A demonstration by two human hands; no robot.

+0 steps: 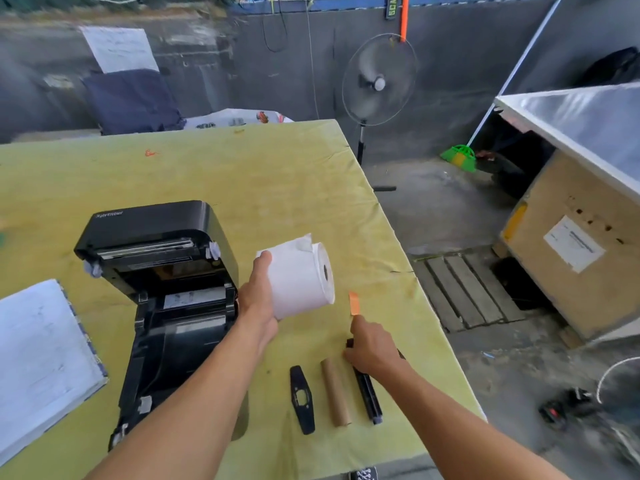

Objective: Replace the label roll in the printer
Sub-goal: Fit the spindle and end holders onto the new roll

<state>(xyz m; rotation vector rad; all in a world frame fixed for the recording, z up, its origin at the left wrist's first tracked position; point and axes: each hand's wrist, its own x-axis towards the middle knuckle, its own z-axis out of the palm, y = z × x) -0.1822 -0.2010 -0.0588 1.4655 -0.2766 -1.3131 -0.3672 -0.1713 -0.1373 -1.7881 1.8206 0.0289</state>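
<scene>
A yellow-green cloth-covered table (242, 174) fills the near half of the view. On its left part stands a black plastic label printer (162, 289) with its lid swung up and back, so the empty roll bay faces up. Just right of the printer, the left hand (258, 299) holds a fat white paper label roll (299, 275) above the table, thumb on the far side and fingers curled under its near end; the roll lies on its side with its dark core hole facing right, and a loose flap of paper sticks up at its top. The right hand (372, 348) hovers low over the table near the right edge, fingers bent down and touching the far end of a black plastic spindle bar (369, 393); whether it grips the bar cannot be told. A small orange strip of tape (354, 303) shows just beyond its knuckles. Left of the bar lies an empty brown cardboard core tube (335, 393), and left of that a flat black plastic roll guide (302, 400) with a cut-out in its middle; all three lie side by side, apart from one another. A white stack of paper sheets (41, 355) rests at the table's left edge. Beyond the table's far right corner stands a grey pedestal fan (379, 81) on the concrete floor
</scene>
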